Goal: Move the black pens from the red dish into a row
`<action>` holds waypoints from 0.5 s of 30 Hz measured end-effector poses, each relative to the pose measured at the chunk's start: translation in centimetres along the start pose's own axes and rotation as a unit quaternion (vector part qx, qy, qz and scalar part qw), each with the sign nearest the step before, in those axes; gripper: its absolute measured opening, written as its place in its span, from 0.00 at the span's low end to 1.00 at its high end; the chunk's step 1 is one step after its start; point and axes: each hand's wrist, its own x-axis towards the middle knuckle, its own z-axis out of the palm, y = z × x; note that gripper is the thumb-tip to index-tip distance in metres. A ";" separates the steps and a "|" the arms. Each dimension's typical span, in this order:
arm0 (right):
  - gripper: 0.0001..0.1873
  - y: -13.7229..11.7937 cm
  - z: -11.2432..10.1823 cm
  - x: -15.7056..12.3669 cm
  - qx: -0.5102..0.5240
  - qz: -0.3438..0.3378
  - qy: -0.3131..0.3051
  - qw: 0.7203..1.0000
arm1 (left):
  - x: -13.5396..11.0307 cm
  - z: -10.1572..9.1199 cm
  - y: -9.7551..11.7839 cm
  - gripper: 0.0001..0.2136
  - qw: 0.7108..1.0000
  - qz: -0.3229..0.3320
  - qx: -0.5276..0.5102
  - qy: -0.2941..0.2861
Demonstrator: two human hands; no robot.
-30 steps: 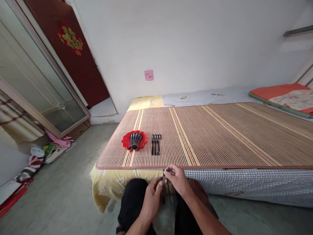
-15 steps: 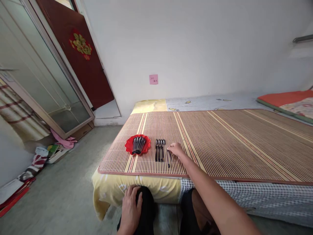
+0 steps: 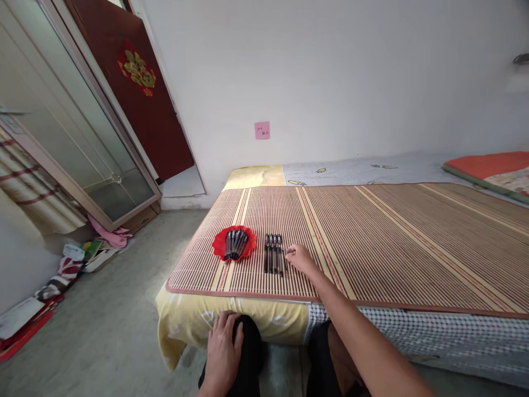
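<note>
My right hand (image 3: 300,258) hovers low over the striped mat, its fingertips just right of a row of dark pens (image 3: 271,255). The pens lie side by side with their clip ends toward the wall; the rightmost one reaches slightly nearer me. No pen shows in the fingers, and the thumb and forefinger look slightly apart. To the left of the row, a red wavy-edged dish (image 3: 217,246) holds a bunch of similar dark pens (image 3: 235,244). My left hand (image 3: 223,347) rests on my left knee, palm down, fingers spread and holding nothing.
The slatted mat (image 3: 384,242) covers a bed with a yellow and checked sheet (image 3: 264,320). A pink note (image 3: 262,130) is stuck on the wall. Folded bedding (image 3: 491,165) lies at far right. Clothes and papers (image 3: 70,270) sit on the floor at left.
The pen that was in my right fingers now lies at the right end of the row, and the fingers are off it. My left hand has stayed on the knee.
</note>
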 end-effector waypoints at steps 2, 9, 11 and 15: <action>0.06 0.1 -0.7 -1.8 -0.012 -0.014 -0.008 1.000 | 0.0 0.1 -0.1 0.12 1.000 0.000 0.000 0.002; 0.20 0.8 -1.2 -8.0 -0.054 -0.065 -0.034 0.996 | 0.1 0.1 -0.1 0.11 1.000 0.000 0.004 -0.001; 0.22 1.0 -0.9 -8.9 -0.086 -0.083 -0.021 0.993 | 0.1 0.0 0.0 0.11 1.000 0.002 0.005 -0.006; 0.23 1.1 -0.3 -9.1 -0.123 -0.128 -0.021 0.984 | 0.1 -0.1 0.1 0.11 1.000 0.005 0.007 -0.007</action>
